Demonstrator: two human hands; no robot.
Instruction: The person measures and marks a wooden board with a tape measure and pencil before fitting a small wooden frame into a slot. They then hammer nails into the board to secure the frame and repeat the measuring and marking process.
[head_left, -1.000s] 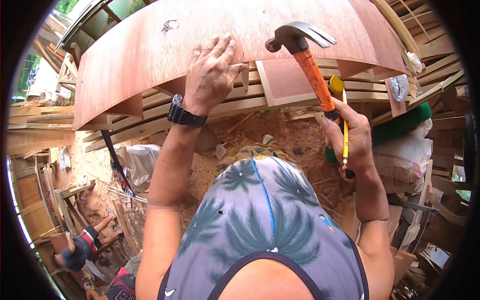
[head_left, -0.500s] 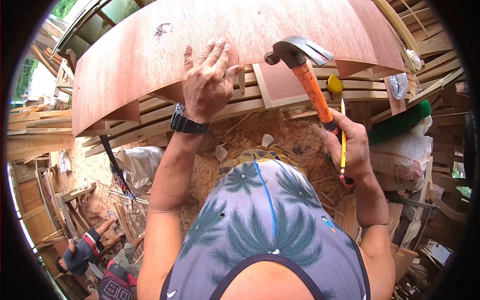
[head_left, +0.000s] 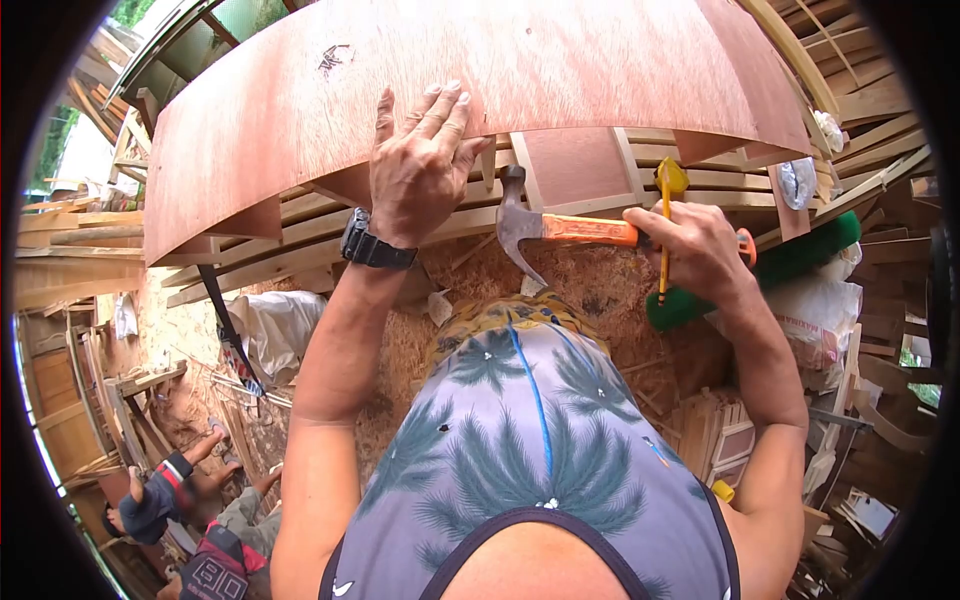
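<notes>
My left hand, with a black watch on the wrist, lies flat on the near edge of a large reddish plywood sheet, fingers spread. In my right hand I grip the orange handle of a claw hammer together with a yellow pencil. The hammer lies level, its steel head turned left beside a small upright wooden peg under the sheet's edge.
Long wooden slats run beneath the sheet. Sawdust covers the ground. A green roll, white sacks and timber offcuts crowd the right. At the lower left, other people crouch among wooden frames.
The hammer has swung down from a raised, upright pose over the sheet to level below its edge. My left hand has stayed on the plywood.
</notes>
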